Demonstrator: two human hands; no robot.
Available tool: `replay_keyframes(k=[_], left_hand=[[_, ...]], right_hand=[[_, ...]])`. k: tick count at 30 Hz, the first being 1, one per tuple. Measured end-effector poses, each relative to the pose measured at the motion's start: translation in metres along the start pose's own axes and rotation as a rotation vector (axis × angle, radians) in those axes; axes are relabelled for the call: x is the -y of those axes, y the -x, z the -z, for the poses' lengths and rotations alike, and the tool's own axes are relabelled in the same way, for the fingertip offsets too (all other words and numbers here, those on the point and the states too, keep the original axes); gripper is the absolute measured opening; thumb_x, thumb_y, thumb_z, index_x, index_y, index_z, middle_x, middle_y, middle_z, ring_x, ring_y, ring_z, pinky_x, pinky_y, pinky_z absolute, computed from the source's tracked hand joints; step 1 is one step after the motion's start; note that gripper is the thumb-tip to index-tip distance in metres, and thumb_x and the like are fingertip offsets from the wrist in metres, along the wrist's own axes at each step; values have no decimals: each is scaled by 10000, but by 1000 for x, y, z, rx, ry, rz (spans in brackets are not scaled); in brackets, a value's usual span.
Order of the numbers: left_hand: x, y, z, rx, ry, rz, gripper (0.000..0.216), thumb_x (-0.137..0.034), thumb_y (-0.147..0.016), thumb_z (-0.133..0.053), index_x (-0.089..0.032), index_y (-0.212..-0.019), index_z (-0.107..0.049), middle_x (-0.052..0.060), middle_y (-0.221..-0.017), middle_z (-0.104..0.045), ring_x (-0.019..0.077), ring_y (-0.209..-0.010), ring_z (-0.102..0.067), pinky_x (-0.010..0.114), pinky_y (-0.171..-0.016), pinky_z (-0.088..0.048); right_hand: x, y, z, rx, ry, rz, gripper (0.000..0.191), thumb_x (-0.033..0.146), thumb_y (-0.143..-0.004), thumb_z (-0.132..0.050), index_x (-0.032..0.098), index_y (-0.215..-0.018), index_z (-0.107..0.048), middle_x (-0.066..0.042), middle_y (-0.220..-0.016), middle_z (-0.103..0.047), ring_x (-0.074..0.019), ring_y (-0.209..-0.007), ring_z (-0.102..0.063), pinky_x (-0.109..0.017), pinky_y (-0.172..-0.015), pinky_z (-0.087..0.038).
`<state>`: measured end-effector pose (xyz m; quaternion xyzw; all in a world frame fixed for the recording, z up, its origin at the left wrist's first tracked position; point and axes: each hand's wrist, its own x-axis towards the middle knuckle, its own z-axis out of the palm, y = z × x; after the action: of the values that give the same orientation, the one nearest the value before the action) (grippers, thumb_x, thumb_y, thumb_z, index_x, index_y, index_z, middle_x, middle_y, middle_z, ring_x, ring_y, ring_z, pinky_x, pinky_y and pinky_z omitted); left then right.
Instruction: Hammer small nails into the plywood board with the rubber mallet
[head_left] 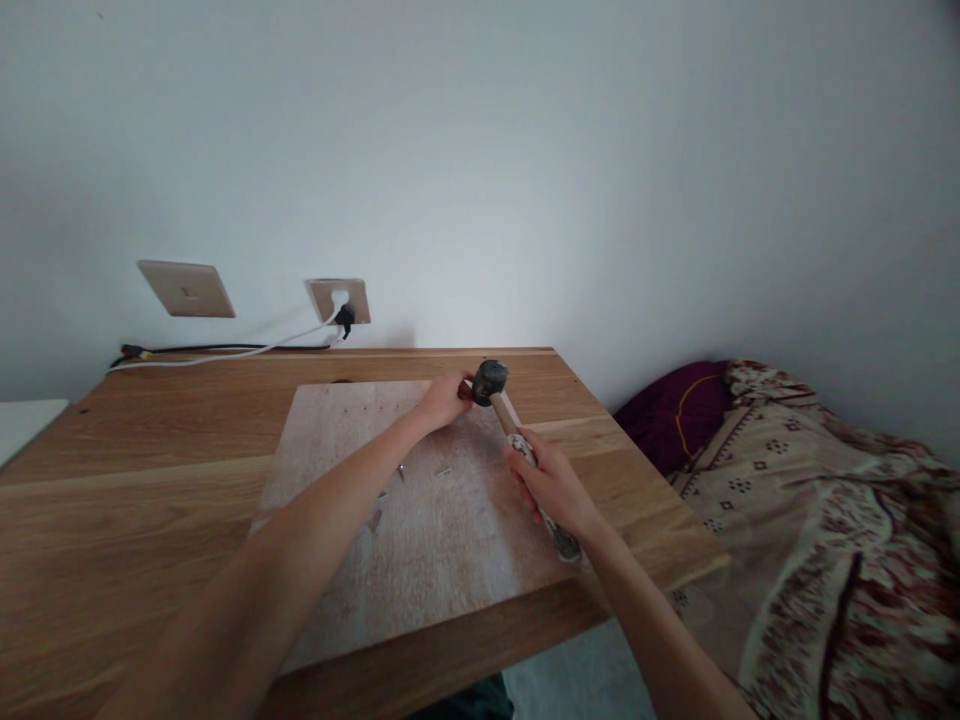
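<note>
My right hand is wrapped around the handle of a hammer, which has a dark, blocky head and a worn, whitish grip. The hammer's head hangs at the far edge of a pale, weathered board, right beside my left hand. My left fingers are closed together there, and the hammer head partly covers their tips. Whatever they pinch is too small or hidden to name. A small shiny metal piece and several other little bits lie on the board near my left forearm.
The board lies on a wooden table against a pale wall. A wall socket holds plugs, with cables along the table's back edge. To the right are patterned bedding and a purple cushion.
</note>
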<state>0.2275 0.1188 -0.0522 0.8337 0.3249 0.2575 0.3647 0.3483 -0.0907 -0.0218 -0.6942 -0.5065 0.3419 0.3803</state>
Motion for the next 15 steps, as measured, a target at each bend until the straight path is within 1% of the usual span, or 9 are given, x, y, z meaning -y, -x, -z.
replay_keyframes(k=[2, 5, 7, 9, 11, 12, 13, 15], left_hand=[[-2, 0, 0, 0, -9, 6, 425, 36, -734, -662, -135, -1116, -734, 69, -940, -814, 215, -871, -764, 297, -831, -582], [-5, 0, 1, 24, -17, 24, 423, 32, -745, -660, -132, -1131, -719, 70, -947, -807, 213, -881, -764, 296, -835, -578], [-8, 1, 5, 45, -33, 35, 442, 22, -743, -664, -130, -1157, -700, 72, -965, -798, 210, -881, -758, 299, -828, -577], [-12, 6, 13, 39, -99, 24, 411, -26, -743, -690, -123, -1143, -689, 93, -1014, -780, 219, -886, -744, 311, -811, -576], [-18, 17, 27, 49, -222, -32, 320, -97, -745, -718, -126, -1062, -690, 107, -1036, -756, 233, -896, -724, 323, -797, -569], [-22, 25, 35, 81, -290, -79, 260, -130, -748, -725, -137, -1006, -689, 103, -1022, -746, 237, -897, -713, 324, -792, -562], [-26, 35, 43, 154, -350, -130, 212, -150, -749, -725, -153, -957, -684, 85, -980, -739, 234, -879, -704, 320, -779, -553], [-36, 60, 55, 359, -414, -225, 147, -189, -760, -723, -186, -897, -671, 42, -884, -721, 214, -802, -682, 303, -721, -529]], right_hand=[[0, 0, 0, 3, -1, -4, 263, 476, -958, -529, 227, -1040, -560, 113, -481, -456, -117, -331, -455, -191, -311, -360], [0, 0, -1, -5, 6, -5, 302, 477, -960, -521, 219, -1106, -575, 112, -475, -458, -125, -328, -455, -197, -315, -357], [-1, 0, -1, -6, 15, -4, 309, 477, -960, -521, 215, -1113, -580, 111, -469, -462, -125, -325, -457, -195, -317, -352], [-1, 0, -2, -11, 17, -3, 304, 474, -963, -524, 215, -1113, -580, 114, -463, -462, -120, -322, -455, -189, -318, -344], [-1, 1, -2, -17, 4, -2, 298, 475, -961, -530, 220, -1107, -577, 118, -471, -458, -113, -322, -451, -184, -316, -335], [-1, 2, -1, -19, -9, -3, 287, 477, -957, -535, 223, -1084, -573, 117, -486, -460, -110, -325, -450, -184, -312, -333], [-1, 3, -1, -22, -27, -7, 275, 481, -950, -542, 227, -1054, -565, 115, -507, -461, -107, -331, -448, -186, -306, -333], [-1, 8, 0, -34, -65, -22, 265, 494, -938, -549, 236, -996, -542, 107, -558, -466, -102, -345, -445, -193, -295, -341]])
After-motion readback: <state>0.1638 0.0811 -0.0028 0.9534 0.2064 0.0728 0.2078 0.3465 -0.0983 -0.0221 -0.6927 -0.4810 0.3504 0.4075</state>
